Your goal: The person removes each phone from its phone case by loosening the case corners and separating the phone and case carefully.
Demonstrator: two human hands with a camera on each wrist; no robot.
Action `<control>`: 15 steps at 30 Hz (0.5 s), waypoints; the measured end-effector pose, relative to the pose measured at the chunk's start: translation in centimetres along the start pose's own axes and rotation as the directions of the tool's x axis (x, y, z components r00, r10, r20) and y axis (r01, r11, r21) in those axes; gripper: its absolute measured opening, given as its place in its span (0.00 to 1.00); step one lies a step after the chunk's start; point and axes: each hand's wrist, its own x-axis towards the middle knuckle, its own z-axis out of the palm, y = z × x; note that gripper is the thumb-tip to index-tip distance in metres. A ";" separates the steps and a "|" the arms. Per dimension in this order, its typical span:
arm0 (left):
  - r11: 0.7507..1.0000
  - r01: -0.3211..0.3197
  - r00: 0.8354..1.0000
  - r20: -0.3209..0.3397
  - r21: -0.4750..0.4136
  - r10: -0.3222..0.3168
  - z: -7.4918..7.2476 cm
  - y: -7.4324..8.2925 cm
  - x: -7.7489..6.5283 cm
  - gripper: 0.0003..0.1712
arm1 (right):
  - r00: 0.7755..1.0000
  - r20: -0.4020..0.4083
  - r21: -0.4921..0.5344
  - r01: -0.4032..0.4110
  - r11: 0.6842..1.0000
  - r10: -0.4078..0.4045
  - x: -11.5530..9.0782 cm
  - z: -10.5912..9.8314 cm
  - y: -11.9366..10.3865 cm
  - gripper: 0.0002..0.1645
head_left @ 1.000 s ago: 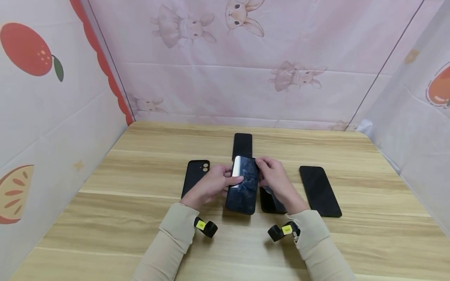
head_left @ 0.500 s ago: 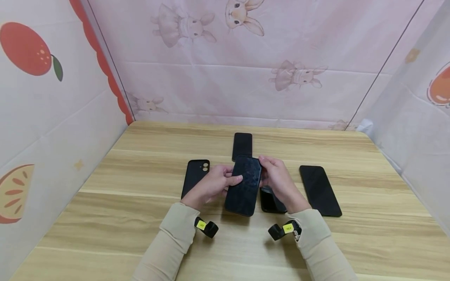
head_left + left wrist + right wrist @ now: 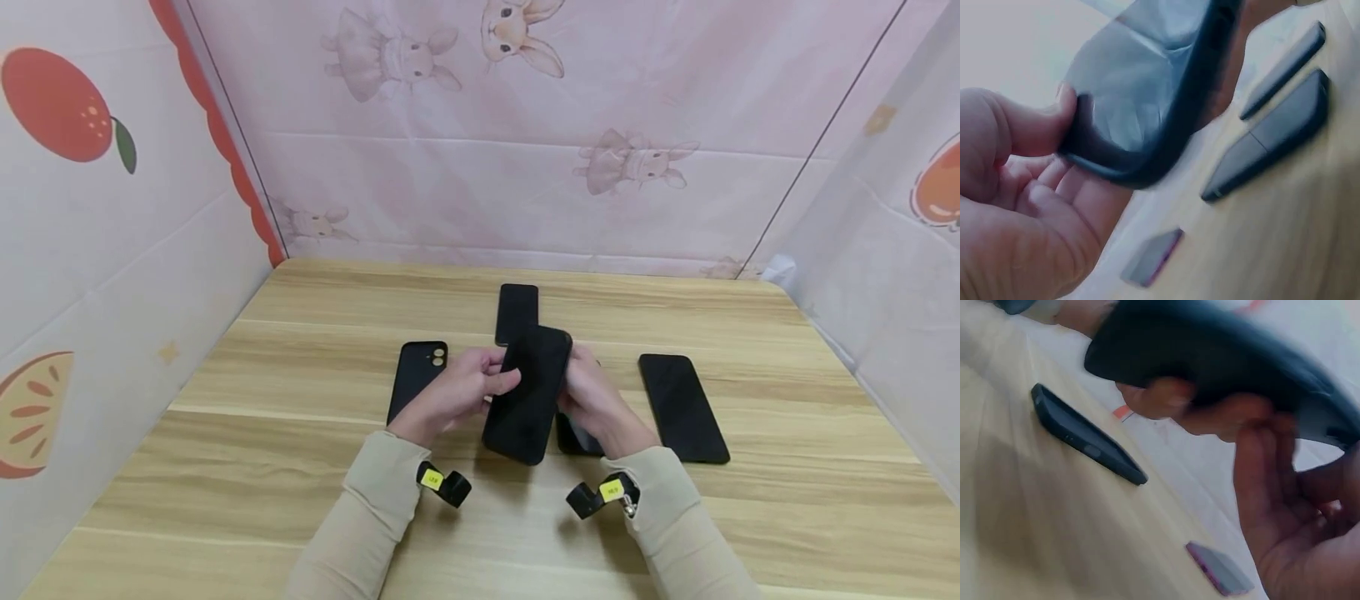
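Above the table, both hands hold a black smartphone, its dark screen side toward the head camera and its top leaning right. My left hand grips its left side, thumb on the front and fingers behind. On the other side my right hand holds the upper right edge, its fingers partly hidden behind the phone. The left wrist view shows a raised dark rim round the glossy face of the phone. In the right wrist view, fingertips of both hands meet under the dark back of the phone.
A black phone case with camera holes lies left on the wooden table. Another dark phone lies at the back, a further one at the right. Below the right hand, a black phone-shaped thing is partly covered.
The phone has shifted slightly up and right and tilted, and the bright reflection has left its screen. My right hand has moved from the top corner to lower behind the right edge.
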 end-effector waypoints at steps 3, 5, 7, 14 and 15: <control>1.000 0.008 1.000 -0.014 0.008 -0.008 0.2 0.5 -0.1 0.32 | 0.998 -0.048 -0.025 0.036 0.999 -0.037 0.0 0.1 -0.2 0.22; 0.999 0.026 0.999 -0.040 0.020 -0.025 0.2 0.6 -0.3 0.34 | 0.995 -0.071 -0.023 0.063 0.998 -0.064 0.0 0.1 -0.4 0.21; 0.999 0.036 0.998 -0.052 0.029 -0.035 0.0 0.6 -0.3 0.29 | 0.994 -0.076 -0.013 0.075 0.997 -0.075 -0.1 0.0 -0.5 0.21; 0.999 0.028 0.997 -0.069 0.020 -0.026 -0.4 0.4 -0.5 0.18 | 0.995 -0.019 0.011 0.103 0.995 -0.103 -0.2 0.1 -0.5 0.19; 0.999 0.026 0.998 -0.066 0.019 -0.024 -0.4 0.3 -0.5 0.18 | 0.995 -0.019 0.019 0.103 0.995 -0.103 -0.2 0.1 -0.5 0.19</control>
